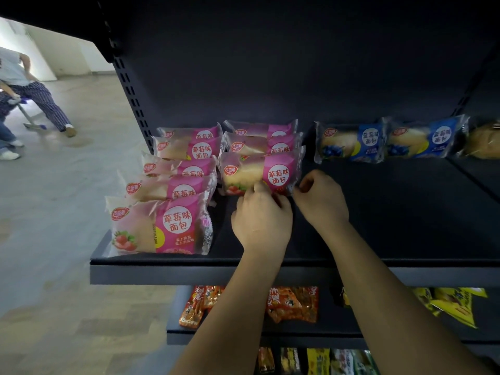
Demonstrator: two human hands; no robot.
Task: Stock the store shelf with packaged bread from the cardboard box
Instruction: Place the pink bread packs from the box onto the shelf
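Pink strawberry bread packs stand in two rows on the dark shelf point(378, 239). The left row holds several packs, its front one point(159, 228) near the shelf edge. The second row's front pack point(259, 171) is held by both hands: my left hand point(261, 217) pinches its lower edge, and my right hand point(322, 196) pinches its lower right corner. Two blue blueberry packs point(351, 142) point(427, 139) stand at the back right. The cardboard box is out of view.
A brownish bread pack point(484, 142) sits at the far right back. Lower shelves hold orange snack bags point(292, 304) and yellow bags point(454, 304). A person point(35, 90) with a broom moves on the floor at the left.
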